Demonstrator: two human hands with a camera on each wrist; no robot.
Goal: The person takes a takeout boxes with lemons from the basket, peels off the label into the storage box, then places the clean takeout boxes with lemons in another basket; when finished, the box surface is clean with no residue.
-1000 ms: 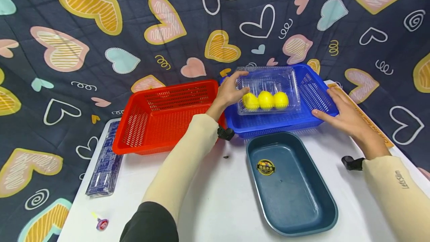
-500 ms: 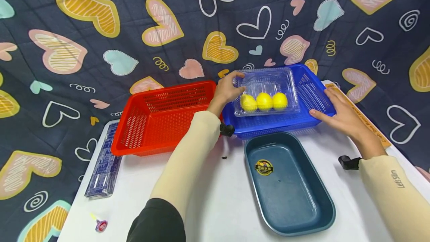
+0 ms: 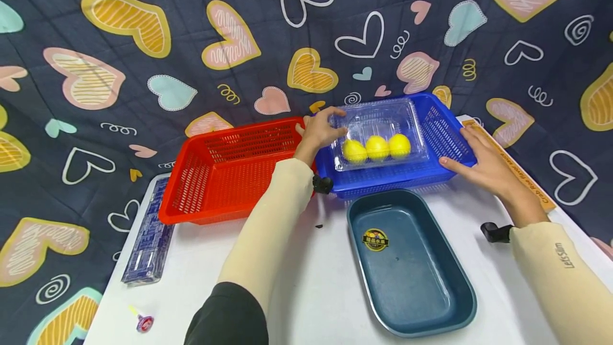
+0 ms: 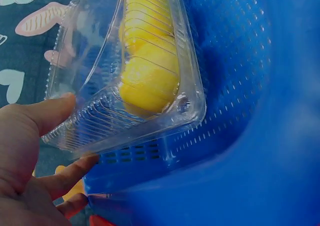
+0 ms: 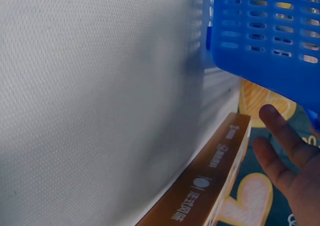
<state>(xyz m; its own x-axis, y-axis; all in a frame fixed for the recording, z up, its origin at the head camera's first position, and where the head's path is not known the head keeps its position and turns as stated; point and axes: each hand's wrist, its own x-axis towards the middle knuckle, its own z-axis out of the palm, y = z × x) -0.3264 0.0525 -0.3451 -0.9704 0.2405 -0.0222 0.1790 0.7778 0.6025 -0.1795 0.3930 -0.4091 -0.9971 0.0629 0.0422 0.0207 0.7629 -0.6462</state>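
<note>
My left hand (image 3: 318, 131) holds the left end of a clear plastic container (image 3: 404, 116) between thumb and finger. The container slants inside the blue basket (image 3: 450, 126), with three yellow fruits (image 3: 377, 147) along its near side. Seen from the left wrist, the thumb lies at the container's upper edge, and a finger touches below it; the other fingers (image 4: 75, 204) spread beside the basket rim. My right hand (image 3: 493, 166) is by the basket's right side, fingers straight and holding nothing. Whether its thumb touches the rim, I cannot tell.
A red basket (image 3: 239, 207) stands left of the blue one. In front sits a teal bin (image 3: 407, 276) with a fruit label. An orange box (image 3: 536, 190) lies along the right edge, a blue patterned package (image 3: 148, 254) at left, a lollipop (image 3: 145, 323) nearer me.
The container's left end has dropped slightly together with my left hand, and it now lies more tilted. My right hand stays beside the basket. The head view has shifted a little.
</note>
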